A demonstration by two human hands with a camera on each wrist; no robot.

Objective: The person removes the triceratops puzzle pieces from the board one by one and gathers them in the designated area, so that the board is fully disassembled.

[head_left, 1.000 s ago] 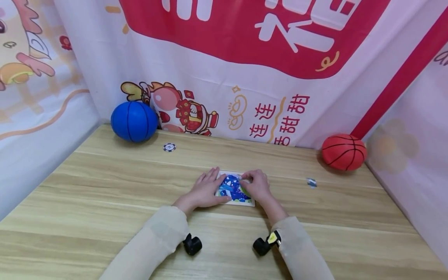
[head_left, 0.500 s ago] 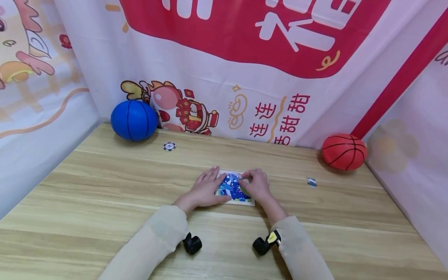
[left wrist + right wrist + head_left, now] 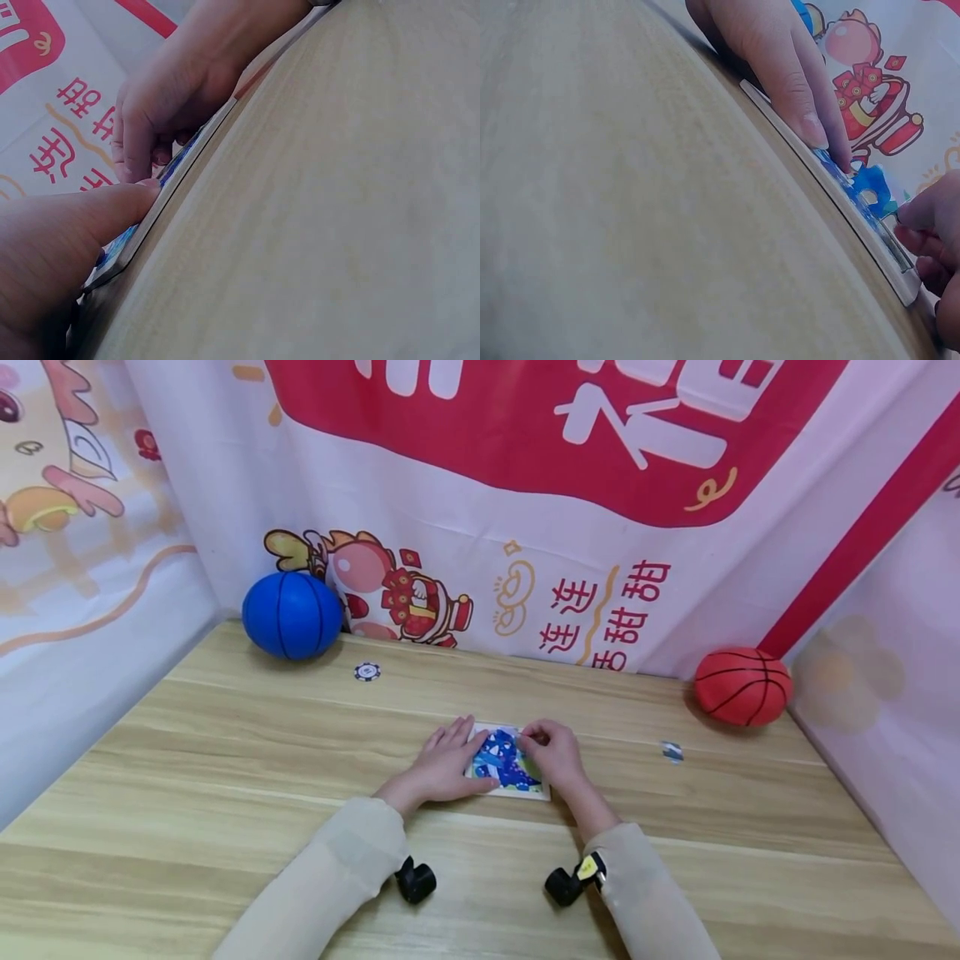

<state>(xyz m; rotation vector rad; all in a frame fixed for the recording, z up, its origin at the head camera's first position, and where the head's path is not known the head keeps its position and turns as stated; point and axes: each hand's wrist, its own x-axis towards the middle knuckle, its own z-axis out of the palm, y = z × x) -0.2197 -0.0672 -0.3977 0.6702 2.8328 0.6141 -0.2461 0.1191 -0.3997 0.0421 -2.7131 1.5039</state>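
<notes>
A small jigsaw puzzle with a blue cartoon picture lies in a pale tray (image 3: 529, 794) on the table. My left hand (image 3: 448, 766) rests along the tray's left side, fingers straight, with the thumb over the front rim; in the left wrist view the thumb (image 3: 124, 206) presses on the board. At the upper right of the picture my right hand (image 3: 557, 753) pinches a puzzle piece between thumb and fingertips. In the right wrist view a blue puzzle piece (image 3: 871, 184) stands tilted up from the board, right by the right fingertips (image 3: 909, 216).
On the wooden table (image 3: 247, 827), a blue ball (image 3: 292, 615) sits back left and a red ball (image 3: 742, 687) back right. A round chip-like disc (image 3: 367, 672) lies near the blue ball, a small blue-and-white piece (image 3: 672, 752) right of the board. Printed cloth (image 3: 480, 535) hangs behind.
The right fingertips have shifted slightly toward the back edge of the board, and more of the blue picture shows beside them. The left hand stays in place; the head view has shifted slightly.
</notes>
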